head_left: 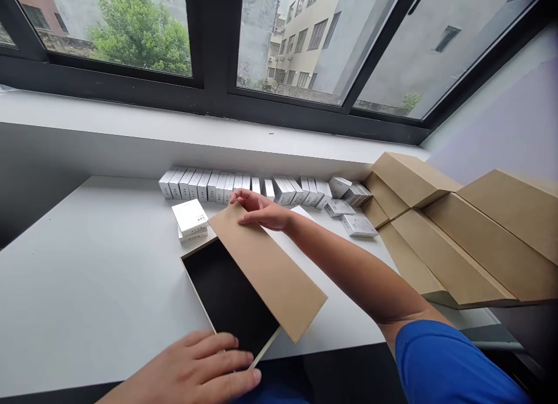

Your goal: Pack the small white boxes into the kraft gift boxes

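Observation:
A shallow box (pixel 226 282) with a black inside and thin pale walls lies near the table's front edge. My right hand (pixel 261 210) grips the far end of a brown box lid (pixel 270 270), thumb on its face and fingers behind the edge. The lid is tilted over the box's right side and hides part of it. Whether the two are joined, I cannot tell. My left hand (pixel 209 360) lies across the near left corner of the box, its fingers stretched out over the rim. Beyond the box's far left corner sits a small stack of white boxes (pixel 190 218).
A row of small white boxes (pixel 213 186) stands along the wall at the table's back. Several more white boxes (pixel 358 225) lie at the back right. Large brown boxes (pixel 462 241) are piled on the right. Behind the white table (pixel 108 276) run a sill and windows.

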`<action>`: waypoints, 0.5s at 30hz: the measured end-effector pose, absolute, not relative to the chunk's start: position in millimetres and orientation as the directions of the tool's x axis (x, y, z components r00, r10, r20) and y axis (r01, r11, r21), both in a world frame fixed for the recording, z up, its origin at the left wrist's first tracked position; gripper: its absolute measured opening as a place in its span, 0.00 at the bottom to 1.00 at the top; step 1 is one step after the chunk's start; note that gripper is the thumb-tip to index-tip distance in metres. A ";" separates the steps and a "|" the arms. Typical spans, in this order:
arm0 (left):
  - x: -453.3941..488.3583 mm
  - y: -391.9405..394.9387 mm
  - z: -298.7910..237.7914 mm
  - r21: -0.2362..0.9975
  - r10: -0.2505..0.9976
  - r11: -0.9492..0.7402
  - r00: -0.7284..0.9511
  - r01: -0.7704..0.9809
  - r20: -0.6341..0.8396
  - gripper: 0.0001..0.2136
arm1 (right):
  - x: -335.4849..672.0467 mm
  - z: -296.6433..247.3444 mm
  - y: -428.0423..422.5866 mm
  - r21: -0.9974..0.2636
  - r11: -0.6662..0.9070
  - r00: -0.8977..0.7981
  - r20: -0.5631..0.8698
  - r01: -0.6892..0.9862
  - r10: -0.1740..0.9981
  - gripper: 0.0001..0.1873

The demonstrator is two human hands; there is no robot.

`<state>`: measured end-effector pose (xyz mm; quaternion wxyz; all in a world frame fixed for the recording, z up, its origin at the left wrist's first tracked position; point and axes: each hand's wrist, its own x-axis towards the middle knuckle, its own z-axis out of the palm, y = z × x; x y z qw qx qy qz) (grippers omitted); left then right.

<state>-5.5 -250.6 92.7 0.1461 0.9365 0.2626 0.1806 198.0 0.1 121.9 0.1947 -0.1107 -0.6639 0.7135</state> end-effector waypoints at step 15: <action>3.8 -218.3 44.7 0.061 0.636 -0.756 0.709 0.652 0.304 0.12 | 255.0 201.8 -15.0 -0.718 0.508 -0.854 -0.238 0.476 0.463 0.55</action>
